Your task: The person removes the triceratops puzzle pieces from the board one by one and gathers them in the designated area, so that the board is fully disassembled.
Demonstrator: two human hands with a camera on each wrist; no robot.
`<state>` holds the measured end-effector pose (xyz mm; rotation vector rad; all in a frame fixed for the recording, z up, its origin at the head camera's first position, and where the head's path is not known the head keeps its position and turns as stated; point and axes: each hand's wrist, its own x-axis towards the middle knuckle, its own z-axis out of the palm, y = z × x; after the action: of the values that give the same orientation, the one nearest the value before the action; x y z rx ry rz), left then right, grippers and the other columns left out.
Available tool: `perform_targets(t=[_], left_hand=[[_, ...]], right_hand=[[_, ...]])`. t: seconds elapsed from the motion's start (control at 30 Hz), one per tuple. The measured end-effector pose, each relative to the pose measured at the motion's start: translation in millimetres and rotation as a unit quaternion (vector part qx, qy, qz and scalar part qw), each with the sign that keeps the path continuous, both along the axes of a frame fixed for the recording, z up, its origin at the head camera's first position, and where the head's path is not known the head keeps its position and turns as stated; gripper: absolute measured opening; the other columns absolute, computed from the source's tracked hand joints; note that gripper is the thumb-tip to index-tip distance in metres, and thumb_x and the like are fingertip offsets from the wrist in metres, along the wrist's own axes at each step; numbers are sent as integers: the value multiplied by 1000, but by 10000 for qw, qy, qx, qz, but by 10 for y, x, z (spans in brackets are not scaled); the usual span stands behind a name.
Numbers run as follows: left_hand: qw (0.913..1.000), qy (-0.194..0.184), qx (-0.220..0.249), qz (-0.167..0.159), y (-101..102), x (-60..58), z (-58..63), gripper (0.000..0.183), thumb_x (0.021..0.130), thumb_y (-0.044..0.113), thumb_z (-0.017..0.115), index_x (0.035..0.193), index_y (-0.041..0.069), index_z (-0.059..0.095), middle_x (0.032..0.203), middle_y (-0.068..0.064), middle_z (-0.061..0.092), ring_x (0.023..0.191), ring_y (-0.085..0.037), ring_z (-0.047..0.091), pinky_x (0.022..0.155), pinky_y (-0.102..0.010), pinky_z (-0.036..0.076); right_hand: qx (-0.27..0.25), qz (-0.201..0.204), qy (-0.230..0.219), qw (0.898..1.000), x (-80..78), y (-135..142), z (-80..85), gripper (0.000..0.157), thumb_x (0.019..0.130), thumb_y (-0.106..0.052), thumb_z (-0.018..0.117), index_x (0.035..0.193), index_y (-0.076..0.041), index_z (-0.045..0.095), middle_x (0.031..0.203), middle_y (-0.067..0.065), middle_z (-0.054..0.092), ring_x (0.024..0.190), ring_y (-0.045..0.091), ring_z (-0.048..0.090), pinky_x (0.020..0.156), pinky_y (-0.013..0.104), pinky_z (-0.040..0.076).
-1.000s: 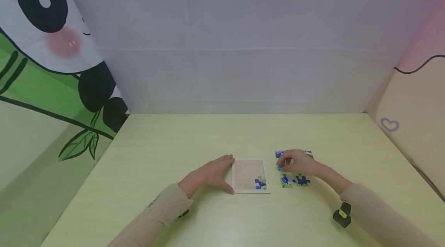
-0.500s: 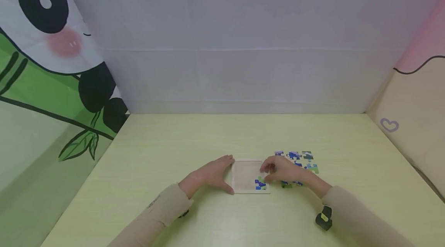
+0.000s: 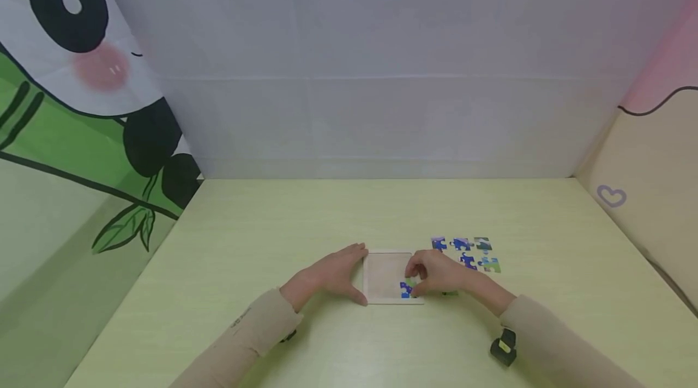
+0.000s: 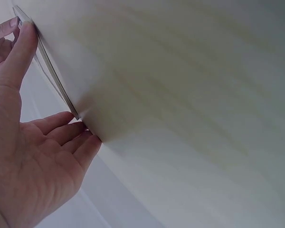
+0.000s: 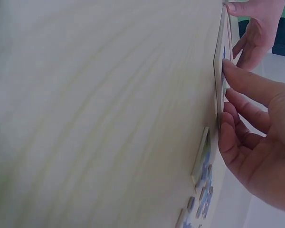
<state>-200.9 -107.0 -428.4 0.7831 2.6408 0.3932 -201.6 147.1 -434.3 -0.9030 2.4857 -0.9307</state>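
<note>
My left hand (image 3: 337, 273) is at the left side of a shallow square puzzle tray (image 3: 384, 301), thumb at the near corner and outstretched fingertips at the far one. In the left wrist view the thumb (image 4: 23, 54) lies along the tray's edge. My right hand (image 3: 438, 271) is over the tray's right side, pinching a jigsaw piece mostly hidden by its fingers. Just beneath those fingertips, a blue and green jigsaw piece (image 3: 405, 290) sits in the tray's near right corner. The right wrist view shows that hand's thumb (image 5: 242, 80) low over the tray.
Several loose jigsaw pieces lie right of the tray, among them a blue one (image 3: 462, 244) and a green-edged one (image 3: 491, 264). My right hand covers part of the nearest row. A white cloth wall (image 3: 349, 103) stands behind the table (image 3: 262, 218).
My right hand has moved left from the loose pieces to the tray's right side, carrying a piece from the middle row, and has lowered slightly. My left hand has stayed put.
</note>
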Motion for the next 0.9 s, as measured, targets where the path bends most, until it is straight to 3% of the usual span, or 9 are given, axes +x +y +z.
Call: perform_targets(t=[0.6, 0.9], left_hand=[[10000, -21, 42, 4, 4, -3, 14, 100, 65, 46, 78, 141, 5, 29, 149, -10, 23, 137, -25, 19, 110, -38, 24], [10000, -25, 18, 3, 2, 1, 13, 101, 64, 47, 78, 141, 5, 28, 149, -9, 22, 137, -23, 18, 111, -37, 23]], right_hand=[[-13, 95, -322, 9994, -9, -46, 67, 27, 69, -6, 77, 85, -9, 55, 74, -2, 53, 67, 11, 49, 57, 19, 45], [-327, 196, -519, 9979, -8, -23, 128, 16, 76, 6, 66, 84, -5, 58, 73, 0, 57, 67, 11, 52, 59, 21, 49]])
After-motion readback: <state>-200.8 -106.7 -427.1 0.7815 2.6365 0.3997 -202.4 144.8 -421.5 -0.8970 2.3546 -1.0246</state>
